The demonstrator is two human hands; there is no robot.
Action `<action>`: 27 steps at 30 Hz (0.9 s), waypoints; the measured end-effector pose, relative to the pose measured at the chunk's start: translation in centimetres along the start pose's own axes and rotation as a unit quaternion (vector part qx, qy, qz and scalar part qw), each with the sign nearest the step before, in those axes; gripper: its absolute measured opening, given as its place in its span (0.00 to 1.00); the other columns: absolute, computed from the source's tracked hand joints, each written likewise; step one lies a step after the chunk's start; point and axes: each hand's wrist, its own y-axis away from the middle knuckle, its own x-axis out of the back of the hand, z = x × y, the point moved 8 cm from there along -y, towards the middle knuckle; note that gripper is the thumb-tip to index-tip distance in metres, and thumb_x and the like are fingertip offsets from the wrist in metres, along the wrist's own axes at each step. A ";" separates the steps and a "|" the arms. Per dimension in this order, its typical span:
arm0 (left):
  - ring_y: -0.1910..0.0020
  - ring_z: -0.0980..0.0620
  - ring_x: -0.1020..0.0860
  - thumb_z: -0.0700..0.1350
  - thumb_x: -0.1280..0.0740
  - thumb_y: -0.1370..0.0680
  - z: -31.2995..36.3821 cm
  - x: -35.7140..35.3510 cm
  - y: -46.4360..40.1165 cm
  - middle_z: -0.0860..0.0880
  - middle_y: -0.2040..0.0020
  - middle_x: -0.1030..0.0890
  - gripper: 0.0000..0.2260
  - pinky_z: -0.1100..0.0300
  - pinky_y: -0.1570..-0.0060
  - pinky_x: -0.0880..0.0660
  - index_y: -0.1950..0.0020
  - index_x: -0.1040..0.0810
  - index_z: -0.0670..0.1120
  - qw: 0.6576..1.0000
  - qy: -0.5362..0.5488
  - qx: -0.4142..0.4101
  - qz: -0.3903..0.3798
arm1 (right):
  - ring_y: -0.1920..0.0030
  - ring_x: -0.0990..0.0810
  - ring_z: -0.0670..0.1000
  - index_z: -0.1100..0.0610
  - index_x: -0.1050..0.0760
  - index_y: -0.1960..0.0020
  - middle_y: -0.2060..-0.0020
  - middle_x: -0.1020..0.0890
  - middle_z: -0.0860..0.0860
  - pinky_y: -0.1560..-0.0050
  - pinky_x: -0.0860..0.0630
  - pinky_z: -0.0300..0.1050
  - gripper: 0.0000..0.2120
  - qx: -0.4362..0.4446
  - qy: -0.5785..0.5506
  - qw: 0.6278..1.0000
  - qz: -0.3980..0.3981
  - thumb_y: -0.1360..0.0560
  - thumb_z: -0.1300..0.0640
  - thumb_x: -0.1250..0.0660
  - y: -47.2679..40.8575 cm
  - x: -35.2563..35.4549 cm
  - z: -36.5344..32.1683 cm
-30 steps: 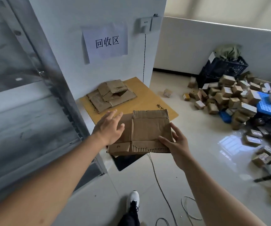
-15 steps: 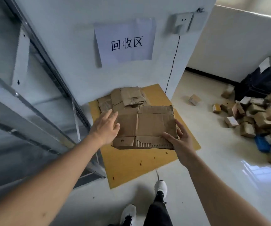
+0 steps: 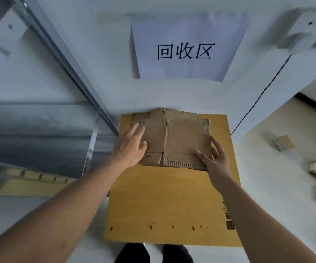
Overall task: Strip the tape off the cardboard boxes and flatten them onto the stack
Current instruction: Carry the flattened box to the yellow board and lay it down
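A flattened brown cardboard box (image 3: 183, 139) is held flat over the stack of flattened boxes (image 3: 140, 117), whose edges show at the far left, on a yellow board (image 3: 168, 196) against the wall. My left hand (image 3: 132, 147) lies on the box's left part with straight fingers. My right hand (image 3: 214, 158) holds the near right corner, thumb on top and fingers under the edge. No tape is visible on the box.
A white sign with black characters (image 3: 183, 51) hangs on the wall above the board. A metal frame (image 3: 62, 59) runs down on the left. A wall socket (image 3: 305, 35) and cable (image 3: 257, 99) are at right. Small cardboard boxes (image 3: 283, 143) lie on the floor at right.
I have stepped closer to the wall and carried the flattened box forward and down over the stack. Both hands kept their places on it.
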 end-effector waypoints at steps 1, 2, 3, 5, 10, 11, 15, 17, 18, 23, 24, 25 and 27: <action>0.17 0.43 0.45 0.53 0.41 0.15 -0.1 -0.4 -0.5 0.48 0.15 0.46 0.28 0.43 0.21 0.40 0.16 0.44 0.51 1.000 0.002 0.006 0.000 | 0.40 0.15 0.52 0.41 0.29 0.25 0.36 0.17 0.47 0.48 0.15 0.52 0.38 -0.002 -0.002 1.000 -0.004 0.29 0.61 0.20 -1.2 -0.2 -0.1; 0.17 0.44 0.45 0.54 0.41 0.15 -0.3 -0.8 -1.1 0.48 0.15 0.47 0.28 0.42 0.21 0.39 0.16 0.44 0.51 1.000 0.002 0.012 0.000 | 0.40 0.15 0.52 0.41 0.29 0.25 0.36 0.18 0.48 0.47 0.16 0.53 0.38 -0.007 -0.003 1.000 -0.009 0.30 0.61 0.20 -2.4 -0.4 -0.2; 0.17 0.44 0.46 0.53 0.41 0.15 -0.5 -1.2 -1.7 0.48 0.15 0.47 0.29 0.41 0.21 0.39 0.16 0.45 0.51 1.000 0.003 0.018 -0.001 | 0.40 0.15 0.52 0.41 0.29 0.25 0.36 0.18 0.48 0.46 0.16 0.55 0.38 -0.012 -0.003 1.000 -0.015 0.30 0.60 0.20 -3.6 -0.8 -0.2; 0.17 0.45 0.47 0.53 0.41 0.15 -1.0 -2.0 -3.0 0.49 0.15 0.48 0.29 0.43 0.21 0.39 0.16 0.45 0.51 1.000 0.007 0.027 -0.001 | 0.40 0.15 0.53 0.40 0.29 0.26 0.36 0.18 0.48 0.46 0.16 0.58 0.37 -0.017 0.006 1.000 -0.025 0.29 0.61 0.21 -5.9 -1.5 -0.1; 0.16 0.47 0.52 0.54 0.41 0.15 -1.6 -3.7 -7.0 0.51 0.15 0.53 0.29 0.46 0.20 0.46 0.15 0.48 0.52 1.000 0.002 0.021 0.005 | 0.40 0.15 0.52 0.35 0.28 0.27 0.36 0.18 0.47 0.49 0.15 0.55 0.36 -0.011 0.049 0.998 -0.042 0.28 0.60 0.20 -10.9 -3.0 0.5; 0.16 0.47 0.53 0.54 0.41 0.14 -1.6 -4.2 -7.6 0.51 0.15 0.54 0.29 0.47 0.21 0.46 0.15 0.48 0.52 1.000 0.003 0.017 -0.002 | 0.41 0.15 0.51 0.35 0.29 0.27 0.37 0.18 0.47 0.50 0.15 0.54 0.37 -0.006 0.063 0.997 -0.040 0.28 0.60 0.20 -11.6 -3.2 0.8; 0.16 0.46 0.54 0.52 0.38 0.15 -1.5 -6.1 -9.5 0.51 0.15 0.55 0.30 0.46 0.20 0.46 0.16 0.48 0.57 0.999 0.018 -0.010 -0.048 | 0.41 0.17 0.49 0.35 0.30 0.28 0.38 0.21 0.45 0.51 0.14 0.49 0.37 0.024 0.178 0.984 0.007 0.29 0.56 0.19 -13.5 -3.3 2.5; 0.16 0.45 0.53 0.52 0.36 0.16 -1.5 -7.3 -9.9 0.50 0.15 0.55 0.33 0.47 0.23 0.52 0.16 0.50 0.62 0.996 0.015 -0.021 -0.083 | 0.41 0.21 0.50 0.36 0.32 0.27 0.37 0.26 0.46 0.44 0.17 0.52 0.37 0.051 0.319 0.946 0.039 0.29 0.50 0.19 -14.2 -3.1 2.7; 0.17 0.44 0.52 0.52 0.35 0.17 -1.4 -7.9 -10.0 0.50 0.15 0.54 0.34 0.47 0.24 0.51 0.17 0.51 0.64 0.995 0.008 -0.019 -0.102 | 0.40 0.24 0.50 0.39 0.33 0.25 0.37 0.29 0.48 0.40 0.20 0.52 0.37 0.060 0.412 0.908 0.044 0.29 0.48 0.20 -14.4 -3.1 2.7; 0.19 0.36 0.43 0.59 0.30 0.21 -1.1 -9.8 -11.6 0.45 0.17 0.48 0.42 0.38 0.23 0.37 0.18 0.57 0.66 0.985 -0.090 0.003 -0.150 | 0.20 0.48 0.61 0.42 0.45 0.21 0.19 0.53 0.52 0.24 0.39 0.59 0.47 0.145 0.693 0.704 -0.058 0.31 0.43 0.21 -15.5 -6.9 2.1; 0.21 0.35 0.41 0.59 0.28 0.23 -0.9 -9.8 -12.0 0.44 0.18 0.47 0.44 0.37 0.24 0.36 0.17 0.57 0.65 0.983 -0.108 0.004 -0.149 | 0.18 0.54 0.59 0.42 0.51 0.18 0.17 0.59 0.51 0.20 0.43 0.60 0.52 0.144 0.706 0.685 -0.106 0.30 0.44 0.20 -15.9 -7.9 2.3; 0.22 0.34 0.40 0.59 0.26 0.24 -0.7 -9.7 -12.5 0.43 0.19 0.46 0.46 0.37 0.24 0.36 0.17 0.56 0.64 0.982 -0.123 0.004 -0.146 | 0.17 0.59 0.58 0.41 0.58 0.17 0.17 0.63 0.50 0.19 0.47 0.61 0.58 0.132 0.719 0.666 -0.150 0.30 0.46 0.20 -16.4 -8.8 2.7; 0.20 0.35 0.43 0.57 0.23 0.26 -0.1 -9.5 -13.4 0.41 0.19 0.47 0.48 0.38 0.23 0.39 0.16 0.52 0.61 0.980 -0.141 -0.013 -0.142 | 0.17 0.62 0.58 0.39 0.63 0.17 0.18 0.65 0.51 0.18 0.53 0.60 0.63 0.087 0.728 0.649 -0.204 0.32 0.49 0.18 -17.4 -10.1 3.3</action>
